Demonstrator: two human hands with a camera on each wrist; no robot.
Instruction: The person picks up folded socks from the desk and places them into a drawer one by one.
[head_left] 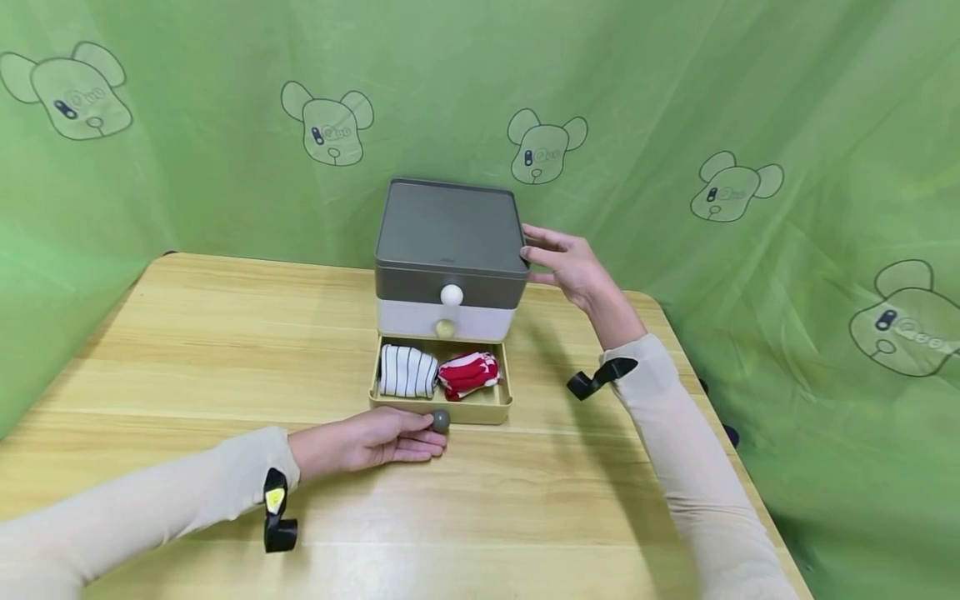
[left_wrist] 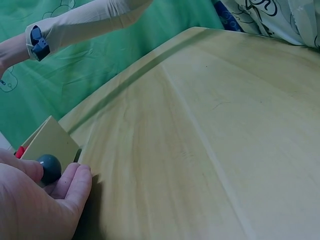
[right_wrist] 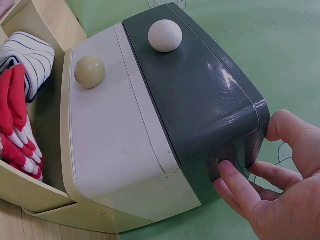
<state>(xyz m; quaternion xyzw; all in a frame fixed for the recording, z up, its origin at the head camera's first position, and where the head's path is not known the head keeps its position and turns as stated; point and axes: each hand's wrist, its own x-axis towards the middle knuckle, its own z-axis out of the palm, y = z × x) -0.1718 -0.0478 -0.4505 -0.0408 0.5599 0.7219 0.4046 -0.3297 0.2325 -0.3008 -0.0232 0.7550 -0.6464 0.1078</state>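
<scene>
A small drawer cabinet [head_left: 450, 225] stands on the table, dark grey on top, white in the middle and cream at the bottom. Its bottom drawer [head_left: 480, 412] is pulled out. Inside lie a rolled white cloth with dark stripes [head_left: 407, 372] and a red and white knitted bundle [head_left: 468, 374]. My left hand [head_left: 375, 440] pinches the drawer's round grey knob [left_wrist: 49, 168] between thumb and fingers. At the cabinet's right side, my right hand [head_left: 564, 265] touches the dark top section with spread fingers [right_wrist: 240, 187].
The wooden table [head_left: 225, 350] spreads out around the cabinet. Behind and beside it hangs a green curtain [head_left: 450, 75] with bear-head drawings. A white knob [head_left: 452, 295] and a cream knob [head_left: 445, 328] stick out from the closed drawers. Black straps circle both wrists.
</scene>
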